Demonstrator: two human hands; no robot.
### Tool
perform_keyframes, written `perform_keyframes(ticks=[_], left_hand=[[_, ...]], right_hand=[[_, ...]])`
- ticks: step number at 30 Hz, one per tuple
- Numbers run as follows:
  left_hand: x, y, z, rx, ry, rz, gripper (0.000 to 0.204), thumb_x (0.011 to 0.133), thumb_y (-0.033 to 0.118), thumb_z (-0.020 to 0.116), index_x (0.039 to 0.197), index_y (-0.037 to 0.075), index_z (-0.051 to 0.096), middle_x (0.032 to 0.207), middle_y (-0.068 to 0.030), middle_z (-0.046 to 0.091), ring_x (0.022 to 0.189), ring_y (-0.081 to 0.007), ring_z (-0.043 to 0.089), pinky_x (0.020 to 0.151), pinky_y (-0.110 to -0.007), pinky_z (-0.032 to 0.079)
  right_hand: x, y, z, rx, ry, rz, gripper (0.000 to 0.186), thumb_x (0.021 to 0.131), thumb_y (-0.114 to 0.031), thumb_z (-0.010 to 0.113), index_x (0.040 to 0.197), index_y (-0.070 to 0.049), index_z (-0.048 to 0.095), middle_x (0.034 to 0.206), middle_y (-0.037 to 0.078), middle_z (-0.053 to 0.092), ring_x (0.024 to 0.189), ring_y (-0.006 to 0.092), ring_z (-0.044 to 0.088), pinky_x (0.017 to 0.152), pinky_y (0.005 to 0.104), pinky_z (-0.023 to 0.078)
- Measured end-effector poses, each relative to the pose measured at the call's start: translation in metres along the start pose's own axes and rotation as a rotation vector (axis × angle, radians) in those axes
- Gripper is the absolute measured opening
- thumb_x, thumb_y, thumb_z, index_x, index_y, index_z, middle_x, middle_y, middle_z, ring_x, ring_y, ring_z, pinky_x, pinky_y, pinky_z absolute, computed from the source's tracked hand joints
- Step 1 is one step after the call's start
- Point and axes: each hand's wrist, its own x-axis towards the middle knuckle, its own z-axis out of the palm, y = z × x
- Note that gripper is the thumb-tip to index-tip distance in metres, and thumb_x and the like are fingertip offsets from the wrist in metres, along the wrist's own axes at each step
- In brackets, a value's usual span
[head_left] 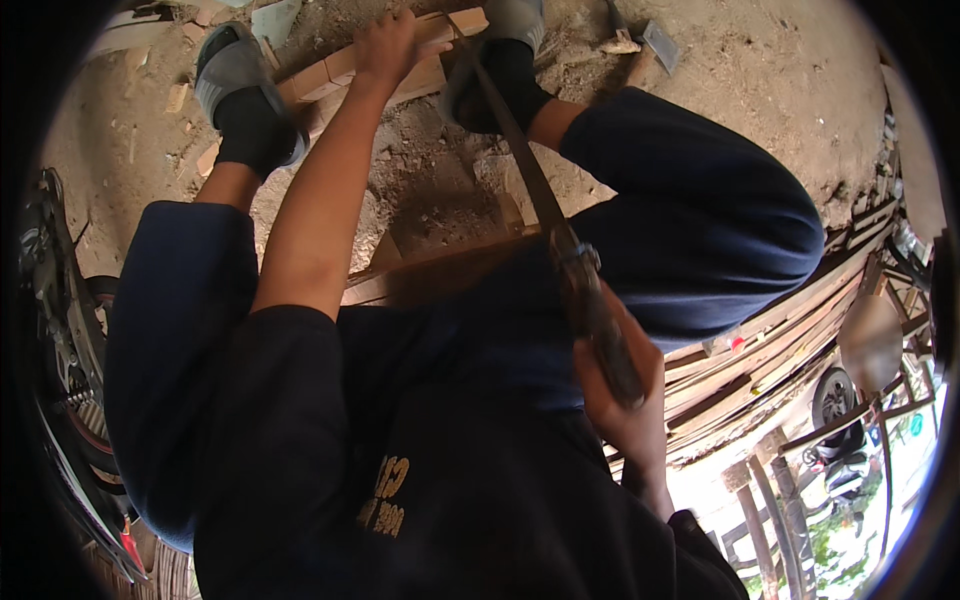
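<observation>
My right hand point(622, 395) is wrapped round the dark handle of a handsaw point(520, 150), whose long narrow blade shows nearly edge-on. The blade runs away from me between my knees, its far end at the right part of a wooden strip point(340, 66). My left hand point(385, 48) presses down on this strip with its fingers closed over it. Under the strip lies another wood block point(422, 80). My sandalled feet stand on either side, the left foot point(250, 110) and the right foot point(505, 80) close against the wood. Whether the teeth are in the wood I cannot tell.
A tool with a flat metal head point(660, 47) lies on the dirt floor point(740, 110) beyond my right foot. Below my legs runs a wooden plank point(450, 270). Stacked boards point(740, 385) are at the right, and a motorcycle point(70, 350) stands at the left.
</observation>
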Motion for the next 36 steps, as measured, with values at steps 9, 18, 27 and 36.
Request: perform_keyframes(ticks=[9,18,27,36], left_hand=[[-0.008,0.0,0.021,0.031,0.007,-0.008,0.095,0.068,0.075,0.074,0.129,0.003,0.056,0.117,-0.0211,0.066,0.109,-0.0391,0.066,0.091,-0.053,0.052],[-0.002,0.009,-0.017,-0.077,-0.276,-0.147,0.085,0.067,0.072,0.078,0.12,0.008,0.06,0.115,-0.0142,0.065,0.105,-0.0348,0.066,0.091,-0.051,0.051],[-0.011,0.006,-0.001,-0.046,-0.074,-0.074,0.081,0.071,0.073,0.074,0.118,0.008,0.061,0.108,-0.011,0.067,0.099,-0.0317,0.067,0.086,-0.049,0.051],[-0.009,0.007,-0.014,-0.143,-0.16,-0.052,0.073,0.07,0.068,0.079,0.107,0.007,0.061,0.106,-0.0141,0.068,0.099,-0.0337,0.068,0.084,-0.05,0.053]], right_hand=[[0.012,-0.006,0.008,0.115,0.01,-0.014,0.045,0.09,0.002,0.058,0.134,0.008,0.055,0.105,0.02,0.07,0.098,0.017,0.067,0.086,0.0301,0.051],[0.027,-0.026,0.017,0.046,-0.067,0.055,0.051,0.09,0.002,0.054,0.14,0.007,0.051,0.121,0.024,0.068,0.116,0.027,0.066,0.098,0.0312,0.047],[0.031,-0.025,0.018,0.0,-0.067,0.073,0.051,0.089,0.002,0.055,0.139,0.005,0.053,0.116,0.022,0.069,0.112,0.0243,0.067,0.096,0.0314,0.048],[0.023,-0.016,0.017,-0.001,-0.001,0.015,0.051,0.089,0.002,0.056,0.14,0.006,0.051,0.106,0.021,0.071,0.1,0.0208,0.07,0.088,0.0305,0.051]])
